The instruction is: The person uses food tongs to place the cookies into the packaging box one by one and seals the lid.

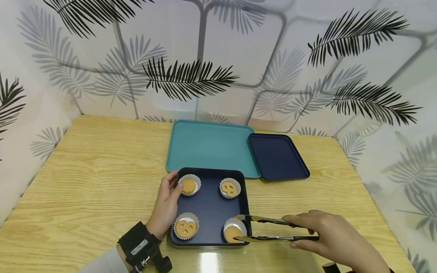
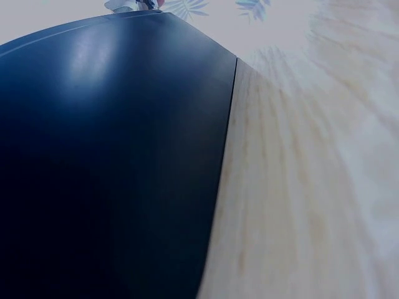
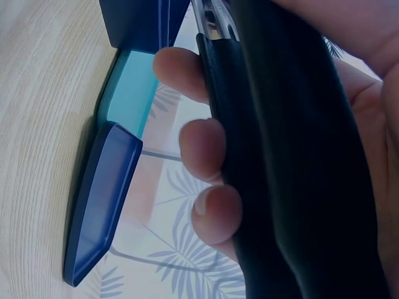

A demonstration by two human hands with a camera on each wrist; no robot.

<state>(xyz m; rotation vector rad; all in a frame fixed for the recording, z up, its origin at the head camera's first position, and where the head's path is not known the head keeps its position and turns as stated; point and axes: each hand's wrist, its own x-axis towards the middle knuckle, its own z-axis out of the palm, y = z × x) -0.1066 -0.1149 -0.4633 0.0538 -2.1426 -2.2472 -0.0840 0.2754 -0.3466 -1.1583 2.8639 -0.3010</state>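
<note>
A deep dark-blue baking pan (image 1: 209, 206) stands on the table with several white paper cups in it, each holding a round cookie. My left hand (image 1: 165, 206) grips its left rim, thumb over the inside edge; the left wrist view shows mostly the pan's dark side (image 2: 124, 149). In my right hand (image 1: 329, 235) are metal tongs (image 1: 273, 239) with black handles (image 3: 299, 143), fingers wrapped around them. The spread tong tips reach over the pan's right wall to the near-right paper cup (image 1: 243, 225). One tip overlaps the cookie (image 1: 231, 234) there; whether it touches, I cannot tell.
Behind the pan lies a flat teal tray (image 1: 211, 148). A smaller navy tray (image 1: 280, 157) lies at its right, overlapping the teal tray's edge. The wooden table (image 1: 95, 182) meets a leaf-patterned backdrop (image 1: 225, 49) at the back.
</note>
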